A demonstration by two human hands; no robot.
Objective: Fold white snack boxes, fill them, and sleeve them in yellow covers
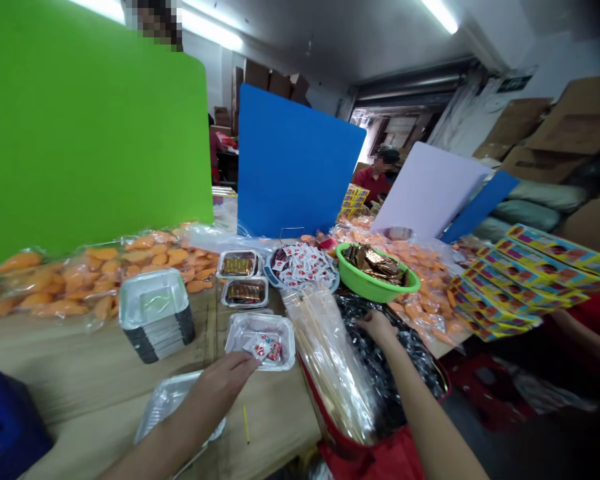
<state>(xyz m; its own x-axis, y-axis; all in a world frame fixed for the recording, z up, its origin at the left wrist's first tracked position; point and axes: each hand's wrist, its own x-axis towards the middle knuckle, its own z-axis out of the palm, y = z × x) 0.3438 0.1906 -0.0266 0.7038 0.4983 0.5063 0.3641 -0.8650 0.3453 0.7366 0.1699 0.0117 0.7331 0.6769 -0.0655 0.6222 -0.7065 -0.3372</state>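
Observation:
My left hand (229,375) pinches a small white-and-red sachet (261,345) over a foil tray (234,343). Another red sachet (275,351) lies inside that tray. Over the red bin (443,381), my right hand (380,328) has its fingers bent down onto a heap of shiny black plastic packets (405,353); the fingertips are partly hidden. Beside it, a clear bag of thin wooden sticks (330,360) rests in the same bin. Partly under my left forearm sits another foil tray (167,397).
Stacked foil trays (155,313) stand left. Two filled trays (239,265) sit behind, near a bowl of sachets (305,263) and a green basin (375,290) of brown packets. Bagged orange pieces (145,257) line upright boards (295,167). Yellow boxes (520,280) are stacked right.

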